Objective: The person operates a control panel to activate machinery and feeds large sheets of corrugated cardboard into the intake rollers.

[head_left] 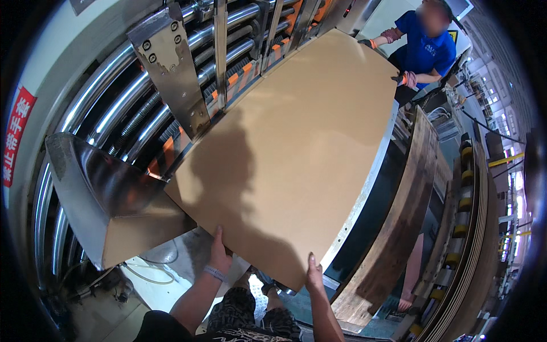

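A large brown cardboard sheet (285, 148) stretches from me to the far end of the machine; whether it is one sheet or a stack I cannot tell. My left hand (220, 255) grips its near edge toward the left corner, thumb on top, fingers mostly hidden beneath. At the near right corner my right hand (314, 276) holds the same sheet, thumb raised along the edge and the other fingers largely out of sight. Across from me, a co-worker in a blue shirt (428, 48) has both gloved hands at the far end of the sheet. My shadow falls over its left half.
Shiny metal rollers (134, 94) and upright steel plates (171, 68) line the left side. A bent metal guard (94, 199) juts out near my left arm. To the right are a metal strip (364, 196), a wooden board (393, 239) and a conveyor with yellow wheels (460, 231).
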The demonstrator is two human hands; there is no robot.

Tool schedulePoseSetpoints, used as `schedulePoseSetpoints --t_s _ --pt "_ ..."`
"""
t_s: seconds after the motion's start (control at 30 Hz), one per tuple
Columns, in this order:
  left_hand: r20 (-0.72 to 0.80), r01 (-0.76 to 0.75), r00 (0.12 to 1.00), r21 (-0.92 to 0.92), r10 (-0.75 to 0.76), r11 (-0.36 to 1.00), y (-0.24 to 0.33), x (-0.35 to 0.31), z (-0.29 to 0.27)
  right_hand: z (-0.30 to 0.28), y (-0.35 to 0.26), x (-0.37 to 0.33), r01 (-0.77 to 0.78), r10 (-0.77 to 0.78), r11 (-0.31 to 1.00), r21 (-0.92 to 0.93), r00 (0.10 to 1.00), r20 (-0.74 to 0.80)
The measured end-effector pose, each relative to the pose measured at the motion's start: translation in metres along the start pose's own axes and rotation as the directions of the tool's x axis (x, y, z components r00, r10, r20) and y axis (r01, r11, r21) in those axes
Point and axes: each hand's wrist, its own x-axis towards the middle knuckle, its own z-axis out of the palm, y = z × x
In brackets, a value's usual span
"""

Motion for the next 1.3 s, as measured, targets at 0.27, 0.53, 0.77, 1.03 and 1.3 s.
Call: schedulePoseSetpoints --t_s 0.27,0.53,0.77,1.03,1.3 --pt "0.041 -0.049 0.998 0.043 0.047 0.998 0.015 0.027 -0.022 0.077 -0.005 -0.003 -0.161 0.161 0.987 -0.009 0.981 0.105" --pt "0.029 -0.097 0.995 0.095 0.094 0.991 0.008 0.043 -0.024 0.084 0.014 0.013 -0.238 0.243 0.968 -0.078 0.968 0.061" --pt "-0.023 -0.016 0.999 0.261 0.023 0.965 0.026 -0.022 0.023 0.049 -0.048 -0.012 -0.169 0.169 0.986 -0.010 0.980 0.107" --pt "0.026 -0.010 1.000 0.252 0.003 0.968 0.051 -0.029 0.035 0.069 -0.061 -0.022 -0.285 0.285 0.958 -0.036 0.958 -0.004" --pt "0.094 -0.159 0.987 0.522 0.128 0.838 0.034 0.000 0.017 0.085 -0.034 0.004 -0.275 0.275 0.961 -0.033 0.961 0.015"
